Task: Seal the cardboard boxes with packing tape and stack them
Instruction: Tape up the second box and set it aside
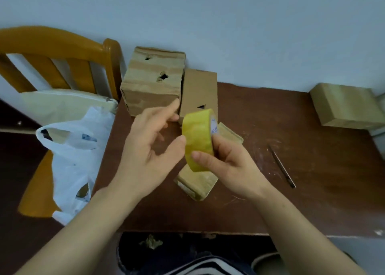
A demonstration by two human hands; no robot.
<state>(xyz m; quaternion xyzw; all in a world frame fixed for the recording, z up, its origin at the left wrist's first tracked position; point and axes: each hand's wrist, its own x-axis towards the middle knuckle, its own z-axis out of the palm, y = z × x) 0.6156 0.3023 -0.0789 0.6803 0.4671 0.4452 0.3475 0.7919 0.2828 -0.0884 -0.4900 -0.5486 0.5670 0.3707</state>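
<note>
Both hands are up over the table (291, 201), busy with the roll of tape (199, 139), so I'd say this is the hunt for the loose end before any sealing starts. The right hand (227, 162) pinches the roll between thumb and fingers, held on edge. The left hand (145, 149) has its fingers loosely spread, thumb tip touching the roll's face. Next, a nail must catch that end. The small flat box (198, 183) lies on the table just beneath
</note>
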